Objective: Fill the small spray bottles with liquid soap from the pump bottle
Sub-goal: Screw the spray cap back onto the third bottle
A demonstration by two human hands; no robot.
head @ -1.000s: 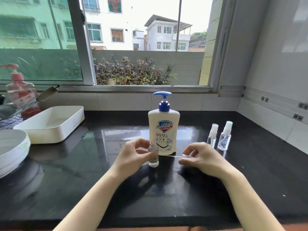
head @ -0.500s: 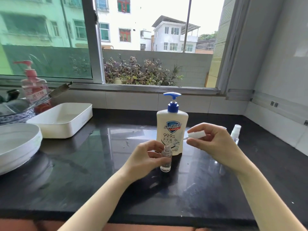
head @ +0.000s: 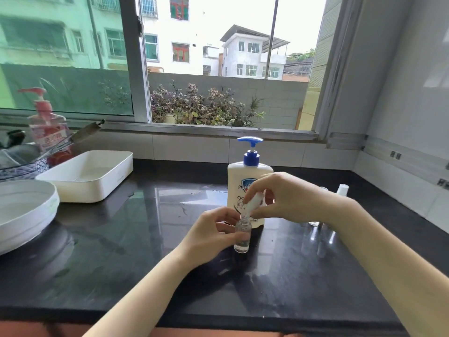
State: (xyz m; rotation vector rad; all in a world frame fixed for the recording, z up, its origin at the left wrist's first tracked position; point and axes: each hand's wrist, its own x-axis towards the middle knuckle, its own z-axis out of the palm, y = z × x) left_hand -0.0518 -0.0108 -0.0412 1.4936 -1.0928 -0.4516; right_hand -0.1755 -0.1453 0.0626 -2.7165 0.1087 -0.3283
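Observation:
A small clear spray bottle (head: 242, 235) stands on the black counter (head: 121, 251), with my left hand (head: 213, 233) gripping it from the left. Directly above its neck, my right hand (head: 286, 197) pinches the white spray head (head: 253, 203), tilted, its lower end at the bottle's mouth. Just behind stands the white pump bottle (head: 249, 171) with a blue pump, partly covered by my right hand. To the right, behind my right forearm, two more small spray bottles show: one white cap (head: 342, 190) and a clear base (head: 314, 223).
A white rectangular tray (head: 90, 175) sits at the back left, a white round dish (head: 24, 210) at the left edge. A pink pump bottle (head: 47, 127) and a dish rack stand by the window. Tiled wall with sockets runs along the right.
My right hand lifted the spray head off the counter, carried it up and left, and now holds it at the mouth of the small bottle. My left hand kept hold of the bottle.

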